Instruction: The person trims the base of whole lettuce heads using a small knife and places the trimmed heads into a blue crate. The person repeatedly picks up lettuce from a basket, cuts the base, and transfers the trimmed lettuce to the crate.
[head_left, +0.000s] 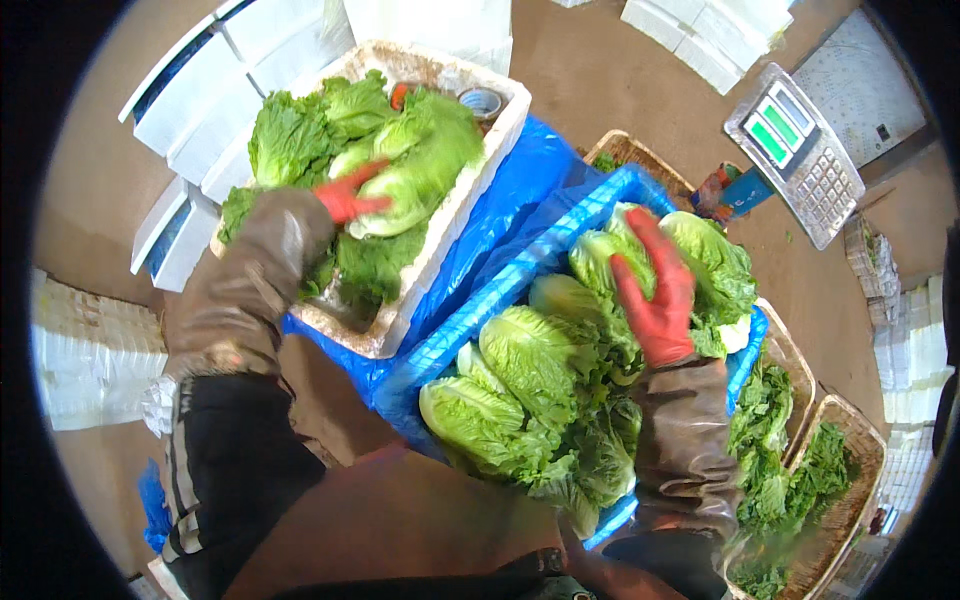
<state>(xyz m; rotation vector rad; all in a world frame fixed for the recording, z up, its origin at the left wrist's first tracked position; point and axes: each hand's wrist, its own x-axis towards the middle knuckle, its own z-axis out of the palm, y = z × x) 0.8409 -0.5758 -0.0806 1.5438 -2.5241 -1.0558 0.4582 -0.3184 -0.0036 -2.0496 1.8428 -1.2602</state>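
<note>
My left hand (351, 193), in a red glove, reaches into a white foam box (457, 225) of leafy greens. Its fingers and thumb lie on a pale green lettuce-like head (420, 169), blurred at its far end. More leafy heads (289, 139) are packed around it. My right hand (664, 300), also red-gloved, rests with fingers spread over a leafy head (611, 259) in a crate lined with blue plastic (517, 292). Whether it grips that head cannot be told. Several similar heads (525, 352) fill the crate's near side, and another head (709, 255) lies right of the hand.
A roll of tape (480, 103) sits in the foam box's far corner. A digital scale display (799, 154) stands beyond the crate at right. Baskets holding loose leaves (761, 427) adjoin the crate. Stacked white foam boxes (202, 97) stand at far left.
</note>
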